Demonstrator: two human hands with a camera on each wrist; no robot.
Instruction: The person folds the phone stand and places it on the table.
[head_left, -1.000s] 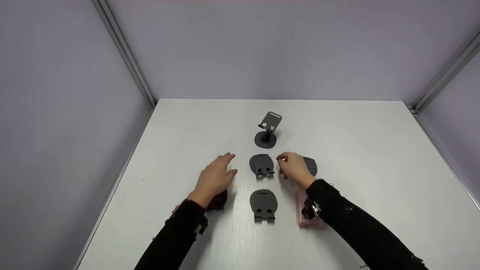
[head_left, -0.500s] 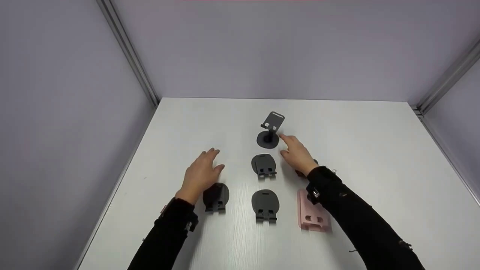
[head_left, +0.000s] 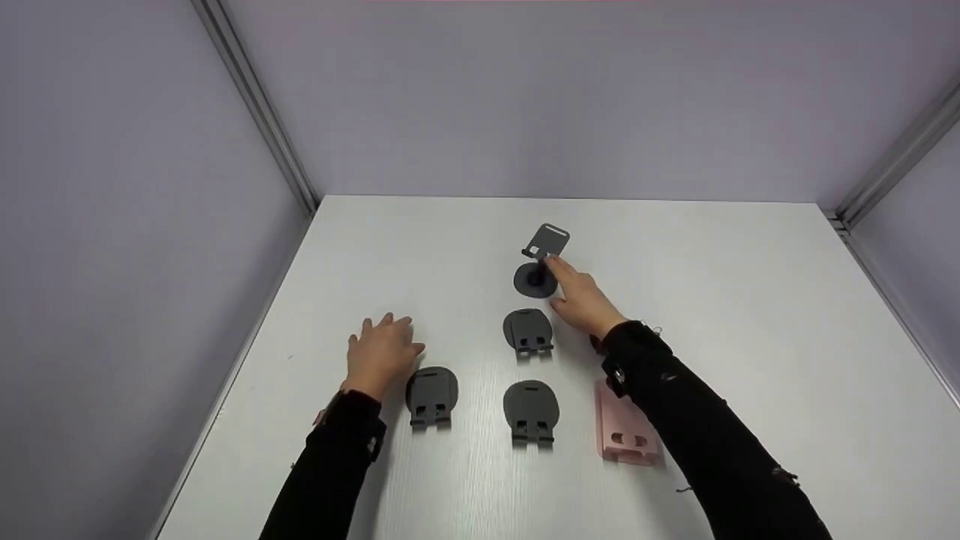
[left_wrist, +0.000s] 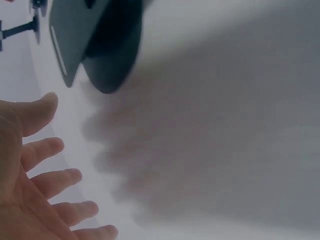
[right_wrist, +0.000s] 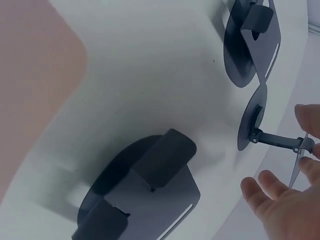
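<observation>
An unfolded dark grey phone stand stands upright on its round base at the back of the group. My right hand is at its right side, fingertips by the stem; in the right wrist view the thumb and spread fingers lie around its upper part. Whether they touch it I cannot tell. My left hand hovers over the table with fingers spread and holds nothing. Just right of it lies a folded grey phone stand, seen also in the left wrist view as a dark folded stand.
Two more folded grey stands, a farther one and a nearer one, lie in the middle column. A pink folded stand lies by the right forearm. Another folded dark stand is mostly hidden under the right wrist in the head view.
My right hand has moved away from the folded stand on the right, forward to the upright stand. My left hand has drawn back to the left, uncovering the folded stand beside it.
</observation>
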